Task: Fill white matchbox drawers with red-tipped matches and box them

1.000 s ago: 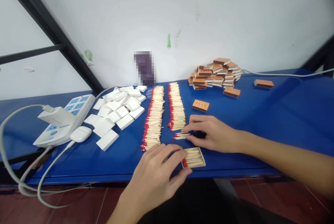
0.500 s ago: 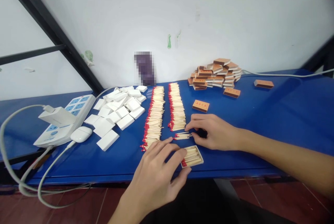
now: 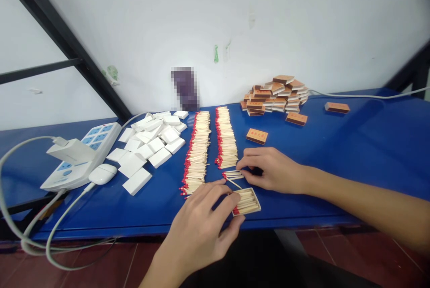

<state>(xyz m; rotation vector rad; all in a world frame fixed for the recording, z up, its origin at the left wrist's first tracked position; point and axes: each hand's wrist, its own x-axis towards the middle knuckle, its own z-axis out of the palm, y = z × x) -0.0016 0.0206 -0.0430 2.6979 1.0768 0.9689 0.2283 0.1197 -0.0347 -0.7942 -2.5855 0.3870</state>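
Note:
My left hand grips the left end of a white matchbox tray between thumb and fingers. Red-headed matches lie side by side in the tray, partly hidden by those fingers. Just behind it, my right hand pinches the plain ends of a few matches on the table. One loose match lies slanted in front of that bunch, its head near my left index fingertip. Two long rows of matches, the left row and the right row, stretch back from my hands.
White empty-looking trays are heaped at left, beside a power strip with plugs and cables. Orange matchbox sleeves are piled against the wall. A single sleeve lies behind my right hand. The blue table's front edge is close.
My right fingers have closed in on the small bunch of matches and shifted slightly left. One match has swung out at an angle towards the tray. My left hand keeps its hold.

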